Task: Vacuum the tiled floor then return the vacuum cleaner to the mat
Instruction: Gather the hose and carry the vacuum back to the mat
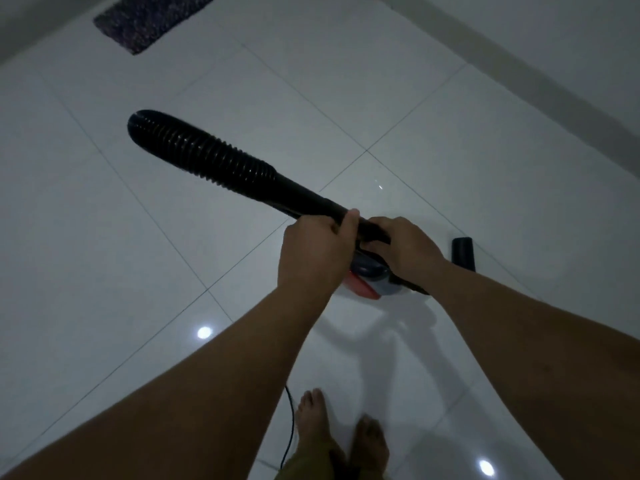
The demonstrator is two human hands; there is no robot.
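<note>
A black ribbed vacuum hose [204, 157] sticks out up and to the left, above the white tiled floor [104, 254]. My left hand [315, 251] is wrapped around the smooth end of the hose. My right hand [403, 247] grips the hose joint just above the grey and red vacuum body [369, 280], which shows between and below my hands. The dark speckled mat [152, 19] lies at the far upper left, away from the vacuum.
A loose black nozzle piece [463, 252] lies on the tiles right of my right hand. A thin black cord [290, 424] runs along the floor by my bare feet [346, 431]. A wall base [519, 64] runs along the upper right.
</note>
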